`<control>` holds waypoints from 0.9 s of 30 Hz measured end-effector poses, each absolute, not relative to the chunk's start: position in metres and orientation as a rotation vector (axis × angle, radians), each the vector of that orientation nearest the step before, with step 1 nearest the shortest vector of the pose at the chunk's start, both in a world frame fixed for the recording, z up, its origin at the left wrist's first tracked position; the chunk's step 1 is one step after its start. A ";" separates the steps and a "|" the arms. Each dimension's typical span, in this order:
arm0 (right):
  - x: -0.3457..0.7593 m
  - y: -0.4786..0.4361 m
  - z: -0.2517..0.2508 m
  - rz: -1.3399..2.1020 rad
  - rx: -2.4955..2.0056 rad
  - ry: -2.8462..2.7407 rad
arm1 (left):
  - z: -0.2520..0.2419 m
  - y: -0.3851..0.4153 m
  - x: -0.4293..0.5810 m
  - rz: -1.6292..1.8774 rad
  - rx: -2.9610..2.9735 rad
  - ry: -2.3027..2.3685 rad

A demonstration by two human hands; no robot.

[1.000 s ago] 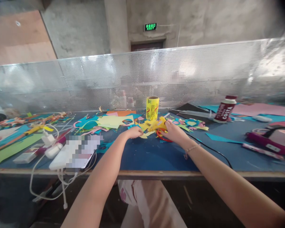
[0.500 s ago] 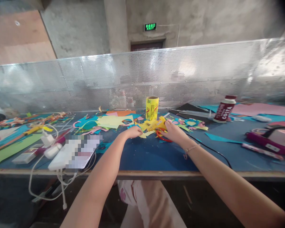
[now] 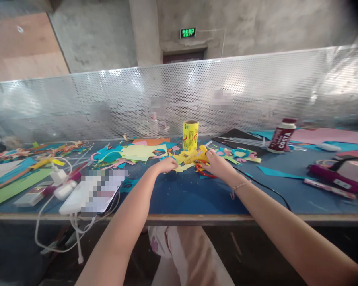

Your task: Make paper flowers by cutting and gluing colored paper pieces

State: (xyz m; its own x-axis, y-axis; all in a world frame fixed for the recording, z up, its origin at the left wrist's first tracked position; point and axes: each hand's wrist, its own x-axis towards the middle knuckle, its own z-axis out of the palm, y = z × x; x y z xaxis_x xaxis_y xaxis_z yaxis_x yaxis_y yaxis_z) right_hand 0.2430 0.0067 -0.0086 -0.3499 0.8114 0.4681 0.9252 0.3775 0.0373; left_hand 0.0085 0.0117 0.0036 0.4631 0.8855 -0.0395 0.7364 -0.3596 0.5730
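Observation:
My right hand (image 3: pixel 217 163) is wrapped round a yellow hot glue gun (image 3: pixel 198 155), its nozzle directed left. A black cord (image 3: pixel 262 183) runs over the table from beside that hand. Opposite the nozzle, my left hand (image 3: pixel 168 164) is closed in a pinch at the edge of yellow paper pieces (image 3: pixel 183 167); its fingertips seem to hold one, though the grip is small and partly hidden. Under the glue gun lies a red-orange loop (image 3: pixel 202 170), its kind unclear. Just behind stands a yellow printed cardboard tube (image 3: pixel 190 136), upright.
Cut paper shapes (image 3: pixel 107 157) and paper flowers (image 3: pixel 240 154) lie around the hands. A phone (image 3: pixel 106 192) and white cables are at front left. At right are a COSTA bottle (image 3: pixel 283 136) and purple case (image 3: pixel 331 177). A perforated metal screen (image 3: pixel 113 103) closes the back.
Both hands stay almost in place, with the glue gun still in my right hand. The whole view has shifted very slightly.

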 end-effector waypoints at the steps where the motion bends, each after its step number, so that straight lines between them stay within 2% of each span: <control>1: 0.243 0.007 -0.009 -0.426 -1.507 -2.271 | 0.004 0.012 0.009 0.381 2.187 1.348; 27: 0.243 0.007 -0.010 -0.488 -1.446 -2.292 | 0.009 0.010 0.007 0.479 2.204 1.357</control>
